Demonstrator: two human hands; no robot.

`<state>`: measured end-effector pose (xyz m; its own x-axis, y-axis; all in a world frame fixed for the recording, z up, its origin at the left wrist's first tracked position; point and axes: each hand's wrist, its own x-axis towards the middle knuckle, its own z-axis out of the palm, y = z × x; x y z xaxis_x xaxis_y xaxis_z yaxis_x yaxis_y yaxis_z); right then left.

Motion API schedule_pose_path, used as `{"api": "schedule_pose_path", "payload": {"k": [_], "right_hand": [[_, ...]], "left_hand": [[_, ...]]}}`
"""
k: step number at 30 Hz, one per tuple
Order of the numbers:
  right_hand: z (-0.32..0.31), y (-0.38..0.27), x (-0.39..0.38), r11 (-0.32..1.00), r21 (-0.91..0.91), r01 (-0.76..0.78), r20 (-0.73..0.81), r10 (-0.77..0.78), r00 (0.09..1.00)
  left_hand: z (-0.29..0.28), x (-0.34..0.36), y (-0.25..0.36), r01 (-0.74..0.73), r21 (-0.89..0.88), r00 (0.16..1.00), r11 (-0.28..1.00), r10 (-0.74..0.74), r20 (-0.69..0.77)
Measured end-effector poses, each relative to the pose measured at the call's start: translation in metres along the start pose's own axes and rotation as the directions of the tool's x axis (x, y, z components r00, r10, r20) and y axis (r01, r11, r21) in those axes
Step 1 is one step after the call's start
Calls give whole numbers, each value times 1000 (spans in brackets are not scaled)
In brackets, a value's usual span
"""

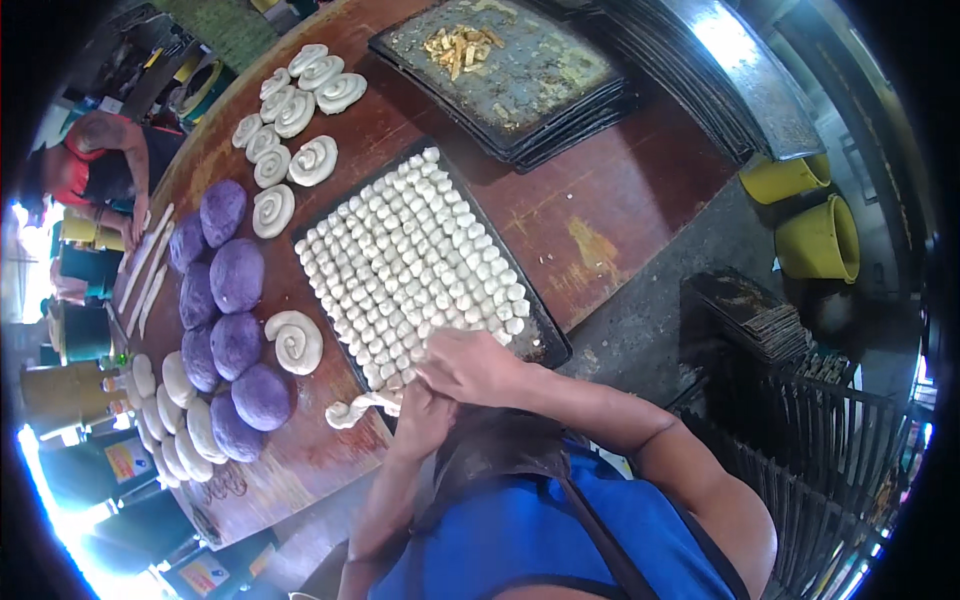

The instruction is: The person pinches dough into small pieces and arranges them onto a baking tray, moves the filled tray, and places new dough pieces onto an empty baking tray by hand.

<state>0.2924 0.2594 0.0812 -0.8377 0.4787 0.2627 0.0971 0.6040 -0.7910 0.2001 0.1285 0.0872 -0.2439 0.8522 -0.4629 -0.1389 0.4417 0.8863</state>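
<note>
A twisted rope of white dough [358,407] runs out of my left hand [424,418], which is closed around it at the tray's near edge. Right up against it, my right hand [470,366] is closed, fingertips turned down over the near rows; whatever they pinch is hidden. Small white dough balls [400,255] fill most of a dark baking tray [549,345] in tight rows, with a bare strip along its right side. A single coiled dough roll [297,342] lies on the table just left of the tray.
Left stand purple dough mounds [237,275], pale dough pieces [200,430] and dough strips [150,270]; coiled rolls [293,113] lie farther back. Stacked trays [540,80] hold scraps [462,48]. Another person [105,160] works at the far left table edge. Yellow buckets [820,240] stand right.
</note>
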Motion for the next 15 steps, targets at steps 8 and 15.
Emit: {"api": "schedule_pose_path", "payload": {"k": [8, 15], "right_hand": [[-55, 65, -72, 914, 6, -406, -166, 402, 901], [-17, 70, -71, 839, -178, -515, -277, 459, 844]], "left_hand": [[-49, -38, -2, 41, -403, 983, 914, -109, -148], [-81, -17, -47, -277, -431, 953, 859, 187, -240]]}}
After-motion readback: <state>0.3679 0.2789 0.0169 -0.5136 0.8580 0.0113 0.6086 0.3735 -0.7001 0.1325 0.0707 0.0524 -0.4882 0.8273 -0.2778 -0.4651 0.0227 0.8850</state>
